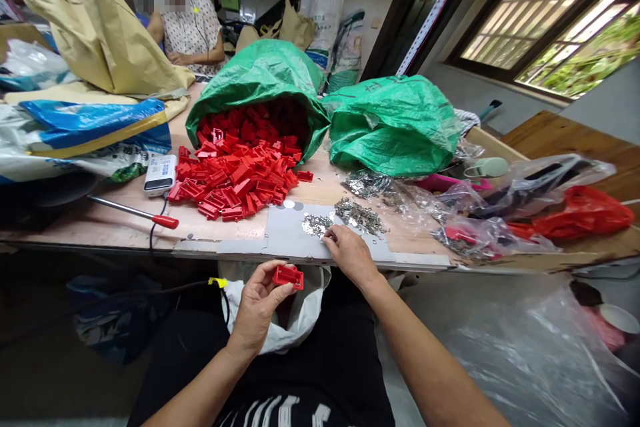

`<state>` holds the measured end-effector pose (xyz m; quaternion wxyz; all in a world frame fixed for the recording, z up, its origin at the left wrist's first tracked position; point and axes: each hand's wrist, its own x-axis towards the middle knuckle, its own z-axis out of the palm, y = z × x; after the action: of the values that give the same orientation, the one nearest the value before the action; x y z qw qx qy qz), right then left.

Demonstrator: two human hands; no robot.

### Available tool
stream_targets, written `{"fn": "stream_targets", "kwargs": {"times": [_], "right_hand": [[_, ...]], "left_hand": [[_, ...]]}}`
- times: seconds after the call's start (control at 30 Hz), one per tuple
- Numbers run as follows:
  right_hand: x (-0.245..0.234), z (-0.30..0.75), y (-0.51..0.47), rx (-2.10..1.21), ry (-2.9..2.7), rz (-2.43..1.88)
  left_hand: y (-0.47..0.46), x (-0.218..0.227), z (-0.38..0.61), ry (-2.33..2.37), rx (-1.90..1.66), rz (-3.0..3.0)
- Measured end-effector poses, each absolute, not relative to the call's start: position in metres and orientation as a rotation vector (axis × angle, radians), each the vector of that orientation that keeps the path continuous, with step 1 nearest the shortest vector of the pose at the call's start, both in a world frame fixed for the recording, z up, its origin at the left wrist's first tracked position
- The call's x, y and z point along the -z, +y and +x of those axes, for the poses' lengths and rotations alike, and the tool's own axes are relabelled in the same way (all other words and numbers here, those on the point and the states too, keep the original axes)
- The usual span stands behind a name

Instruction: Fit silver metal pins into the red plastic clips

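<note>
My left hand [260, 307] grips a small red plastic case [289, 275] between thumb and fingers, above the open mouth of a white sack [305, 320] at my lap. At the table's front edge my right hand [350, 252] has its fingertips pinched together beside a small pile of shiny flat metal pieces [316, 225]; whatever is between them is too small to make out. A second pile of metal parts [359, 215] lies just behind it. Both piles rest on a grey sheet [285, 233]. Many more red cases [240, 173] spill from a green sack [260, 70].
Another green sack [395, 123] stands right of the first. Clear plastic bags [465, 233] and a red bag [583, 210] fill the right side. At left are a white device [161, 175] and a red-handled lever [165, 221]. Another person [190, 33] sits across the table.
</note>
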<state>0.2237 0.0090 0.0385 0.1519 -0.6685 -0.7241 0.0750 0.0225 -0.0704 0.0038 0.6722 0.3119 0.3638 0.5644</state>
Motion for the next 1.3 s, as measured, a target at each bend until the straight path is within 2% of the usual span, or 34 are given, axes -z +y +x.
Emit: {"fn": "stream_targets", "kwargs": {"times": [0.47,0.53,0.7,0.8,1.1,1.3], "right_hand": [[-0.044,0.230,0.017,-0.448,-1.925,-1.836],[-0.049,0.227,0.014,-0.629,-1.838,-1.714],[-0.064,0.208,-0.008,-1.437,-1.533,-1.370],[-0.068,0.196,-0.024,-1.621,-1.450,-1.309],[-0.054,0.184,-0.039,-1.668,-1.297,-1.280],[-0.056,0.185,-0.045,-1.645,-1.275,-1.291]], "left_hand": [[-0.060,-0.008,0.019,0.824,-1.267,0.657],[-0.057,-0.010,0.019,0.825,-1.267,0.674],[-0.051,-0.015,0.018,0.831,-1.281,0.756],[-0.052,-0.017,0.018,0.839,-1.290,0.823],[-0.061,-0.035,0.017,0.892,-1.256,1.149],[-0.061,-0.031,0.020,0.869,-1.215,0.994]]}}
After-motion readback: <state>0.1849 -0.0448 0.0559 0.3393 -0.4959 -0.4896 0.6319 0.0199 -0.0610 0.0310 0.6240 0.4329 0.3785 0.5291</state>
